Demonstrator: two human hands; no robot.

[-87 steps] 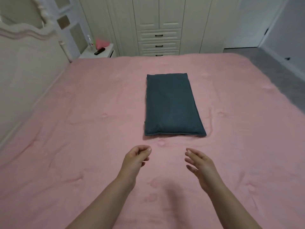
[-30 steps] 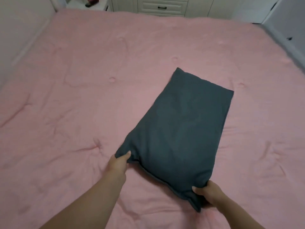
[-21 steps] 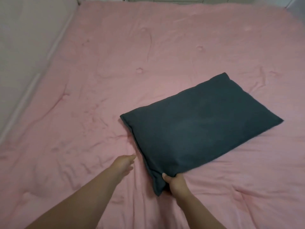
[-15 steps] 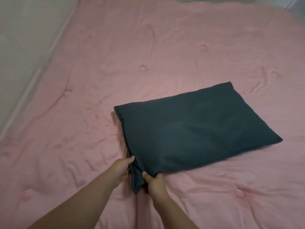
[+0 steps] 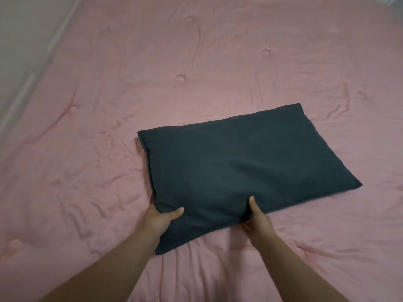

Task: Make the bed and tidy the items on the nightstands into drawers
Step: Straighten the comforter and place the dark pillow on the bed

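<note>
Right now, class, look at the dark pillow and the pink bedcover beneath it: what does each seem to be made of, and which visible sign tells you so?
Dark pillow: soft woven cloth, probably cotton or a blend, matt; it dents where the left hand and right hand grip it.
Pink bedcover: thin quilted fabric with a faint sheen, showing tufted dimples and fine creases; the fibre cannot be told.
</note>
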